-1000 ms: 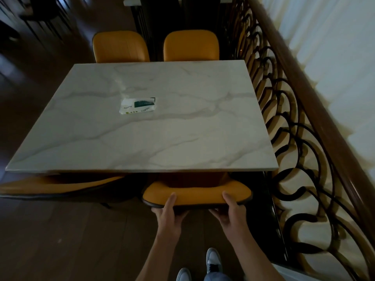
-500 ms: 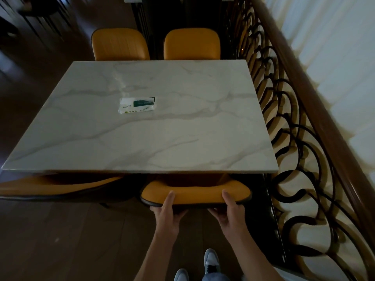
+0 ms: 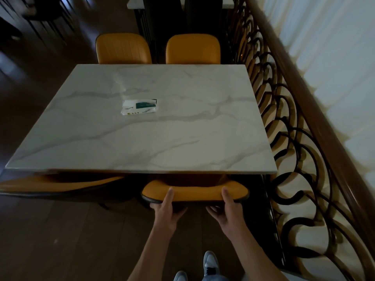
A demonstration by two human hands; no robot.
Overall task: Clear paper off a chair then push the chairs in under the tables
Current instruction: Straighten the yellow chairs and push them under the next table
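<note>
An orange chair (image 3: 195, 191) stands at the near edge of the white marble table (image 3: 182, 142), its seat tucked under the top. My left hand (image 3: 166, 211) grips the top of its backrest on the left, thumb over the front. My right hand (image 3: 227, 212) grips the same backrest on the right. A small white and green paper packet (image 3: 139, 106) lies on the table, left of centre. A second orange chair (image 3: 60, 184) sits at the near left, partly under the table.
Two more orange chairs (image 3: 123, 48) (image 3: 192, 48) stand pushed in at the far side. A curved black iron railing with a wooden handrail (image 3: 294, 122) runs close along the right. Dark wood floor (image 3: 60, 240) lies on the left and behind me. My shoes (image 3: 210, 262) show below.
The chair and both hands have shifted slightly forward toward the table; the backrest sits a little closer under the table edge. The packet has not moved.
</note>
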